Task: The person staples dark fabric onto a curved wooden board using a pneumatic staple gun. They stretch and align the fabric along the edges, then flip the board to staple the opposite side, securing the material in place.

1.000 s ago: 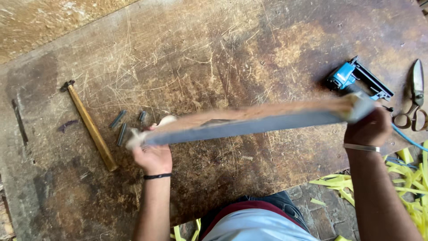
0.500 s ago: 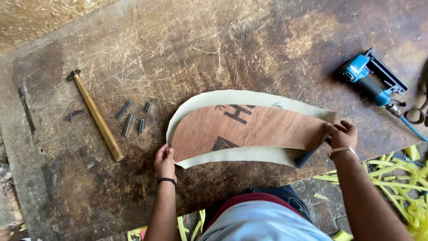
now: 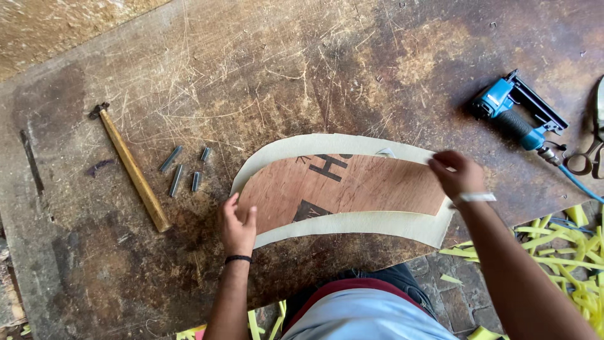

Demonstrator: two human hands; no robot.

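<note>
A curved brown wooden board lies flat on a wider piece of cream fabric on the scratched worktable. My left hand rests on the board's left end, fingers spread flat. My right hand presses down on the board's right end, near the fabric's edge, with a white band on its wrist. Neither hand grips anything.
A wooden-handled hammer lies at the left, with strips of staples beside it. A blue pneumatic staple gun with its hose sits at the right, scissors next to it. Yellow scraps litter the floor.
One second ago both hands held the board on edge above the table. It has since been laid flat on the cream fabric, and the hands now press on its two ends.
</note>
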